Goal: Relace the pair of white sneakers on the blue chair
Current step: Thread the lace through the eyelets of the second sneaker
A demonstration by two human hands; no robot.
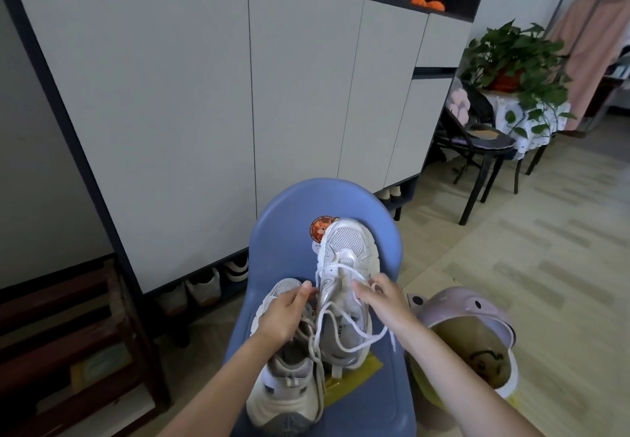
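Two white sneakers lie on a blue chair point(289, 218). The right sneaker point(347, 249) leans toe-up against the chair back, its white lace point(354, 331) threaded through the lowest eyelets and hanging loose in loops over the tongue. The left sneaker point(289, 389) lies lower on the seat with a beige lace trailing. My left hand point(286, 314) pinches the lace at the right sneaker's left eyelet row. My right hand point(381, 300) pinches the lace at the right eyelet row.
A tall grey cabinet point(204, 95) with shoes under it stands behind the chair. A pink-rimmed bin point(477, 310) sits to the right on the floor. A black chair point(484, 143) and a potted plant point(511, 58) stand further right. Wooden steps point(68, 334) are at the left.
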